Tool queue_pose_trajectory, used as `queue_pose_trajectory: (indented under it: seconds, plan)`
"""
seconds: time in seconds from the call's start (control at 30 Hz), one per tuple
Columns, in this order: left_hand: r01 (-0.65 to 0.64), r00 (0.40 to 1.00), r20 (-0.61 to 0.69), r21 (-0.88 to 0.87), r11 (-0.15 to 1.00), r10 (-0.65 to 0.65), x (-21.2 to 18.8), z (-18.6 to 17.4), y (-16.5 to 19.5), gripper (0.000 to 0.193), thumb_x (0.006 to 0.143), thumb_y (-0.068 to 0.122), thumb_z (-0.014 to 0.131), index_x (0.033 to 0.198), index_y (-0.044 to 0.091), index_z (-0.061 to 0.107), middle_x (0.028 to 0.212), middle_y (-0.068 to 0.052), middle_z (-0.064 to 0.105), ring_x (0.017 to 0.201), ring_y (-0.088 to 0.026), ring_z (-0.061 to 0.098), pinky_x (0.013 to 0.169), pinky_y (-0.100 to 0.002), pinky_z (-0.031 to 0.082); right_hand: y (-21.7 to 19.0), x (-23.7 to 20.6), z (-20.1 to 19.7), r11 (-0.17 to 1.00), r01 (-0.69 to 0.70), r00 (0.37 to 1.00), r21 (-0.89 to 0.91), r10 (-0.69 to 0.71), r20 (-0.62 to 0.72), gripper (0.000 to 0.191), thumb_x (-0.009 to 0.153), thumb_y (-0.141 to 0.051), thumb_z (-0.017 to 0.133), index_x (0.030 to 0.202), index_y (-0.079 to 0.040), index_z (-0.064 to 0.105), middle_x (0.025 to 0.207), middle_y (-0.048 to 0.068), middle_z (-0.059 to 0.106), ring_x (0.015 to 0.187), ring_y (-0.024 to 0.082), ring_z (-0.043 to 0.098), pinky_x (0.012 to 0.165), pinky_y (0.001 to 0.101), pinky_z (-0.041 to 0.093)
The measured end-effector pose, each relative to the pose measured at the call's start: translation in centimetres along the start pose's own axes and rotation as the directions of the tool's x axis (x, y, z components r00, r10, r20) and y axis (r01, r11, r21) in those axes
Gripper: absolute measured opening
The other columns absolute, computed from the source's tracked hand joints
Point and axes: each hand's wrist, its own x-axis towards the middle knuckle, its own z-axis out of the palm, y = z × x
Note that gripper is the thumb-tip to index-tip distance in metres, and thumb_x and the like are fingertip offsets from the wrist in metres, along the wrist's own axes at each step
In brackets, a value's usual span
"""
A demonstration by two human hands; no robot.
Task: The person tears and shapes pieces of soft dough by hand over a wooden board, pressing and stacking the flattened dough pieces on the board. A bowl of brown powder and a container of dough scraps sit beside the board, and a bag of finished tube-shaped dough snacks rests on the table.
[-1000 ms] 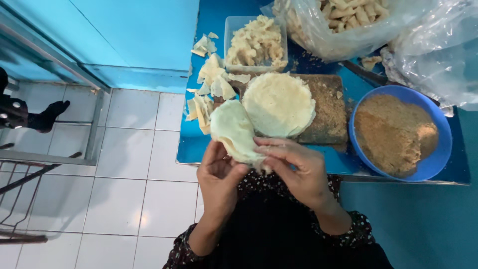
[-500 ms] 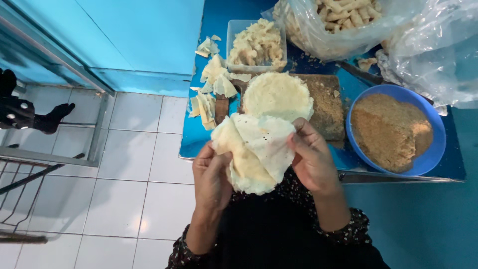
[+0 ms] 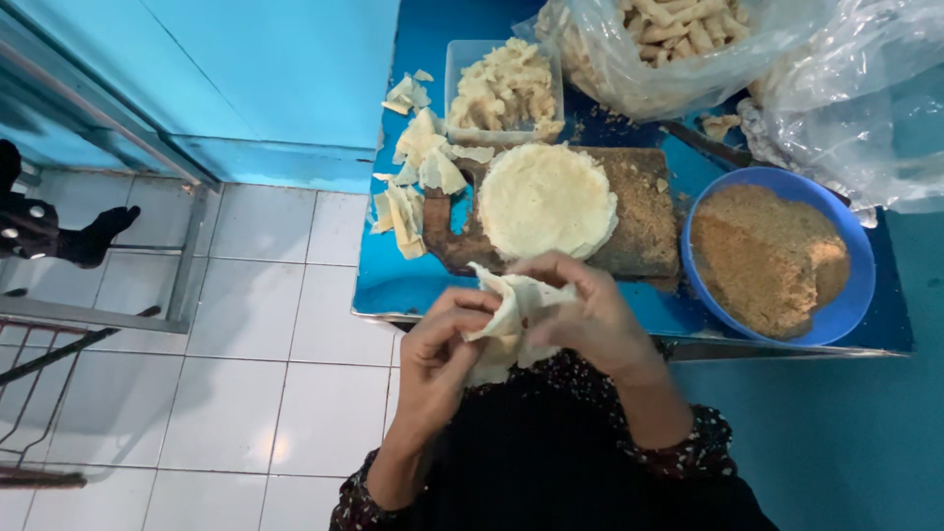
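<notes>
Folded smaller now, one wrapper between two hands: left hand, right hand

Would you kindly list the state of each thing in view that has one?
Wrapper sheet: crumpled, folded, held between both hands.
Left hand: fingers pinching the sheet.
Right hand: fingers gripping the sheet.
Wrapper stack: flat, on the board.
Wooden board: crumb-dusted.
Blue bowl: holds brown crumbs.
Clear tub: full of pale pieces.
Plastic bag: open, holds rolls.

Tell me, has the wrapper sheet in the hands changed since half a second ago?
Yes. The wrapper sheet, then spread wide, is now bunched between the left hand and right hand, just below the stack of wrappers.
</notes>
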Motion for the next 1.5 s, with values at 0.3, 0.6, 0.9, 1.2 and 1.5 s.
queue_pose_trajectory:
  seconds: [0.3,0.6,0.9,1.2,1.5]
  plan:
    - [0.048,0.987,-0.159,0.34,0.939,0.007,0.0,0.9,1.2,0.012,0.094,0.007,0.075,0.101,-0.003,0.073,0.107,-0.011,0.067,0.09,-0.017,0.063,0.076,-0.025,0.048,0.8,-0.8,1.2,0.874,0.261,0.938,-0.41,-0.331,-0.107,0.02,0.091,-0.01,0.079,0.105,0.004,0.074,0.109,0.011,0.076,0.101,0.02,0.075,0.089,0.0336,0.06]
    - [-0.372,0.905,-0.007,0.47,0.8,0.425,0.5,2.0,-0.9,0.015,0.097,0.008,0.075,0.104,-0.003,0.066,0.136,-0.022,0.064,0.114,-0.022,0.07,0.095,-0.03,0.059,1.0,-1.7,-1.4,0.965,-0.082,0.965,0.249,0.139,-0.221,0.03,0.087,-0.014,0.079,0.113,0.0,0.069,0.105,0.006,0.074,0.095,0.014,0.072,0.085,0.0293,0.059]
    - [0.139,0.985,-0.126,0.161,0.977,-0.119,0.4,2.0,-0.7,0.039,0.088,0.024,0.077,0.114,-0.003,0.068,0.102,-0.009,0.073,0.092,-0.014,0.068,0.082,-0.029,0.056,1.3,-3.4,0.0,0.752,0.215,0.912,-0.623,-0.383,-0.147,0.014,0.088,-0.006,0.081,0.096,-0.001,0.071,0.092,0.002,0.074,0.077,0.01,0.069,0.07,0.0212,0.054]
    - [-0.22,0.873,-0.385,0.236,0.946,0.299,-0.5,2.6,-4.6,0.037,0.111,0.031,0.061,0.116,-0.004,0.071,0.109,-0.014,0.073,0.099,-0.017,0.067,0.09,-0.032,0.055,1.7,-2.3,0.2,0.935,0.045,0.967,0.351,0.048,-0.251,0.037,0.081,-0.016,0.079,0.113,-0.003,0.067,0.102,0.004,0.074,0.093,0.012,0.073,0.084,0.0278,0.06]
    - [-0.074,0.996,0.052,0.004,0.997,0.074,0.0,2.0,-1.2,0.063,0.092,0.051,0.071,0.124,-0.002,0.066,0.115,-0.006,0.068,0.103,-0.014,0.065,0.088,-0.025,0.053,3.0,-3.1,-0.4,0.9,0.281,0.934,-0.332,-0.336,-0.119,0.018,0.093,-0.002,0.078,0.105,-0.004,0.066,0.107,0.003,0.069,0.1,0.011,0.069,0.086,0.026,0.057]
